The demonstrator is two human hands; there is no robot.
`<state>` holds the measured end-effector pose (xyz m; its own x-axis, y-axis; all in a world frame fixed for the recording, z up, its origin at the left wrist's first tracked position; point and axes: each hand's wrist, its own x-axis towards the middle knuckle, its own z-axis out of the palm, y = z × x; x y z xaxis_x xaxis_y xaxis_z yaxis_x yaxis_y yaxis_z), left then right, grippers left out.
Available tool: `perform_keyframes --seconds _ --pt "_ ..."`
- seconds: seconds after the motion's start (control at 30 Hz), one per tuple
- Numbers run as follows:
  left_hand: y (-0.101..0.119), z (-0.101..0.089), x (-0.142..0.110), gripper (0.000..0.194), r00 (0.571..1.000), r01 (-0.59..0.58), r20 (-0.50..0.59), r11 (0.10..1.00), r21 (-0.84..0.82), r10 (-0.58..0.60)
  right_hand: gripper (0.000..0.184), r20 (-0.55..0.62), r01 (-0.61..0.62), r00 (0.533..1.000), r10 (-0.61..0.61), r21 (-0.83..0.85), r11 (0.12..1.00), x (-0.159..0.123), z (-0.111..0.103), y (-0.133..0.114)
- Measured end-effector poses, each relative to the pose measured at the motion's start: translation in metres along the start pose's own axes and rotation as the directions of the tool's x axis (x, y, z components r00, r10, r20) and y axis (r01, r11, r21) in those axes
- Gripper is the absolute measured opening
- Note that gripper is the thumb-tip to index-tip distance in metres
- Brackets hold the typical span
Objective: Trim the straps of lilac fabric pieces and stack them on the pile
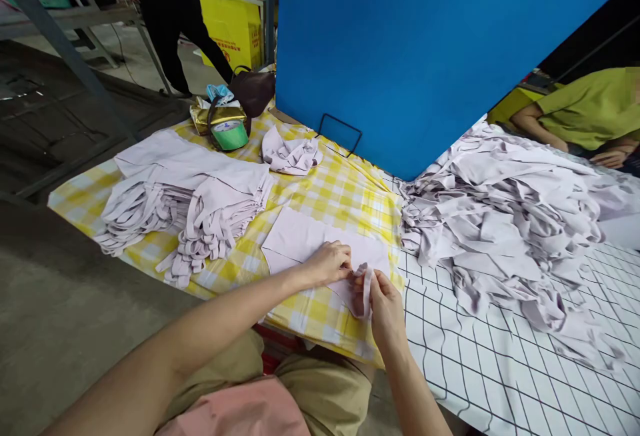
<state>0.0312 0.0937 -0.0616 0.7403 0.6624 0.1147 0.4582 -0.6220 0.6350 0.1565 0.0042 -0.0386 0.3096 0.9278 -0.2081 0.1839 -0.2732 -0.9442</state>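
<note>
A pale lilac strappy garment (295,239) lies flat in front of me on a yellow checked cloth (320,196). My left hand (326,264) rests on its lower right part, fingers pinched on the fabric near the edge. Close beside it, my right hand (387,299) holds a looped strap (368,289) of the same garment between thumb and fingers. The fingertips of both hands are only a little apart, and the exact spot they grip is partly hidden. To the left sits a neat stack of similar garments (200,176), its straps hanging toward the table edge.
A large loose heap of lilac garments (505,203) covers the right side on a black-and-white grid cloth (465,356). Behind stands a tall blue panel (400,56). Green tape (230,135) and a crumpled lilac piece (290,153) lie farther back. Two other people are nearby.
</note>
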Motion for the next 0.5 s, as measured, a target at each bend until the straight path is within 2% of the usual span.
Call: perform_keyframes --seconds 0.03,0.1,0.2,0.3,0.4,0.5 --pt "0.000 0.001 -0.001 0.010 1.000 0.002 -0.007 1.000 0.001 -0.002 0.031 0.023 -0.089 0.996 0.087 0.096 0.991 -0.004 0.001 -0.002" --pt "0.000 0.002 -0.002 0.011 1.000 0.001 -0.014 1.000 0.007 -0.001 0.031 0.057 -0.193 0.981 0.185 0.237 0.952 -0.012 0.002 -0.005" --pt "0.000 0.003 -0.004 0.012 1.000 -0.015 -0.016 1.000 0.015 0.015 0.037 0.096 -0.252 0.968 0.234 0.350 0.902 -0.023 0.001 -0.011" --pt "0.002 0.002 -0.005 0.012 1.000 -0.020 -0.014 0.999 0.032 0.020 0.046 0.191 -0.248 0.961 0.198 0.294 0.923 -0.041 -0.006 -0.018" --pt "0.002 0.000 -0.009 0.010 0.999 -0.050 0.001 0.996 0.067 0.050 0.045 0.269 -0.214 0.949 0.165 0.165 0.963 -0.065 -0.015 -0.018" --pt "0.003 -0.004 -0.019 0.011 0.988 -0.153 0.031 0.979 0.135 0.150 0.041 0.248 -0.190 0.955 0.161 0.096 0.977 -0.088 -0.022 -0.006"
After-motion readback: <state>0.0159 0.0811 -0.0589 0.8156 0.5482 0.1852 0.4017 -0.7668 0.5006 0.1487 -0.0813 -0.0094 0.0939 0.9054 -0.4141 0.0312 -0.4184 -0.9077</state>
